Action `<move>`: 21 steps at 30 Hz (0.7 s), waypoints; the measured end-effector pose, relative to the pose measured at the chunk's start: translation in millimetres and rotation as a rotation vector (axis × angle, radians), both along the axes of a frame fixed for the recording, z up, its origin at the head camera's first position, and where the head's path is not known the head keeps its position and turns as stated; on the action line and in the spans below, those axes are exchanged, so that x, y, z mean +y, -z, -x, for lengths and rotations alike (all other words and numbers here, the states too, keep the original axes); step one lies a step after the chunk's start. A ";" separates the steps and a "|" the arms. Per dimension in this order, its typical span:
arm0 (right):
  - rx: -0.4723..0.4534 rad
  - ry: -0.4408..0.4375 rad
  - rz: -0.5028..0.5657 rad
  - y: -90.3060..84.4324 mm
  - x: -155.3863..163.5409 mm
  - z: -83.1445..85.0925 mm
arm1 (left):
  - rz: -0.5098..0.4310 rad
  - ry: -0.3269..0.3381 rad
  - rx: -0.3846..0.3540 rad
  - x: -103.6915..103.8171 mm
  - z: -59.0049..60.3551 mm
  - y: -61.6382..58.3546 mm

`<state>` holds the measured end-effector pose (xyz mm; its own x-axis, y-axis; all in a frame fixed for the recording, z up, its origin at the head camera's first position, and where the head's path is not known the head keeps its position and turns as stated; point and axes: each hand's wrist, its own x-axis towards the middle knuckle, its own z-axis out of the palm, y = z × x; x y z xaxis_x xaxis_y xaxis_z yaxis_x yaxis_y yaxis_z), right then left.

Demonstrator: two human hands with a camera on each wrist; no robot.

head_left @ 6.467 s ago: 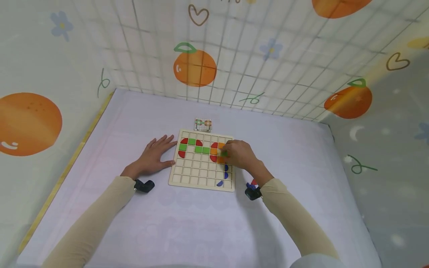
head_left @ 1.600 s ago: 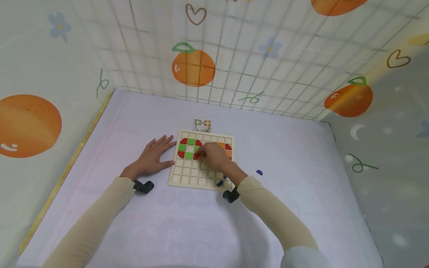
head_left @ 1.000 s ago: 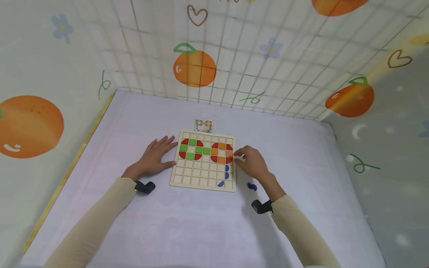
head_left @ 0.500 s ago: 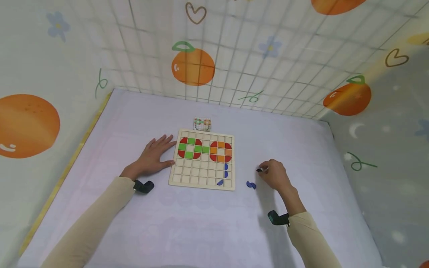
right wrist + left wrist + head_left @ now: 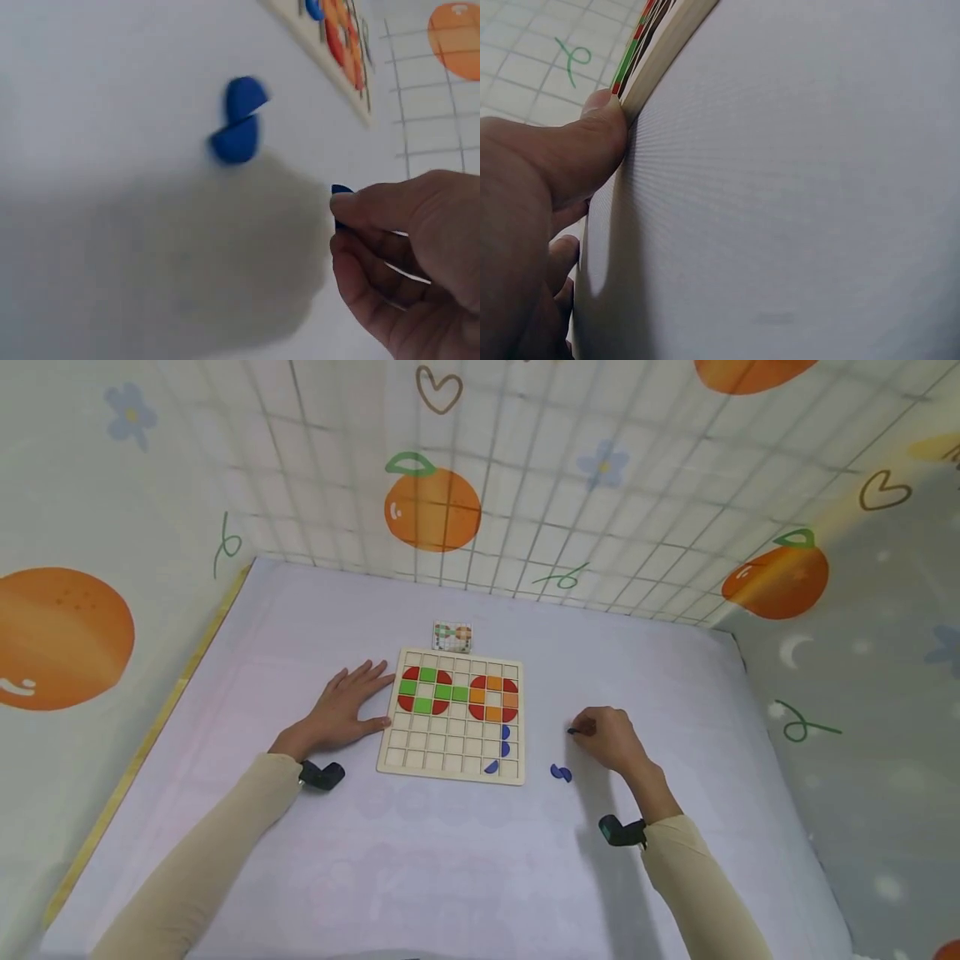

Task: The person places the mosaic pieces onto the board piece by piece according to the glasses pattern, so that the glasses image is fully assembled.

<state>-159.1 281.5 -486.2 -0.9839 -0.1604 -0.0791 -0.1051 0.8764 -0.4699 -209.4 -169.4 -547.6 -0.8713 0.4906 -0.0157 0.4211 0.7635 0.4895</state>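
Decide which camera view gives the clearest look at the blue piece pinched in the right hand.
The right wrist view: the blue piece shows large, its edge poking from the fingertips. The head view shows only a dark speck at the right hand. The left wrist view misses it.

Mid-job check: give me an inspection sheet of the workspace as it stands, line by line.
Surface: pale lilac cloth, bare around the work.
Job's things: wooden grid board with red, green and orange pieces in two rings; three blue pieces low at its right side.
Clutter: two loose blue pieces on the cloth; small pattern card behind the board.
Grips: left hand flat, thumb against the board's edge; right hand pinches a blue piece.
Cables: nothing seen.
Surroundings: orange-print walls.
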 end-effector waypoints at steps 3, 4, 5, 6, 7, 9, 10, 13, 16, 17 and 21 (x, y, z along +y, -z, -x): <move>-0.017 -0.030 0.003 -6.0 -14.3 14.5 | 0.008 -0.001 0.001 -0.9 0.9 0.7; -0.028 -0.037 0.002 -7.9 -20.6 19.5 | 0.007 -0.003 0.002 -0.8 0.9 0.5; -0.043 -0.048 0.003 -9.5 -27.4 24.2 | 0.006 -0.003 0.002 -1.0 1.0 0.7; -0.056 -0.061 0.003 -11.1 -35.0 28.7 | 0.006 -0.002 0.001 -0.9 1.1 1.0; -0.065 -0.079 0.006 -12.5 -43.0 32.8 | 0.007 -0.001 0.000 -0.9 1.4 1.2; -0.070 -0.131 0.004 -15.4 -59.8 40.4 | 0.006 -0.003 -0.002 -0.5 1.6 1.9; -0.063 -0.168 0.003 -17.2 -68.5 43.8 | 0.005 -0.002 -0.002 -0.4 1.6 2.0; -0.027 -0.279 0.000 -22.0 -94.9 52.2 | 0.002 -0.002 0.004 0.0 1.7 2.2; 0.002 -0.397 0.009 -24.6 -120.3 58.7 | 0.002 0.002 0.017 -0.1 1.9 2.4; 0.002 -0.429 0.012 -24.4 -128.4 60.4 | 0.004 0.003 0.020 -0.3 1.9 2.2; -0.019 -0.547 0.015 -22.3 -160.0 64.9 | 0.005 0.008 0.022 -2.1 1.7 1.7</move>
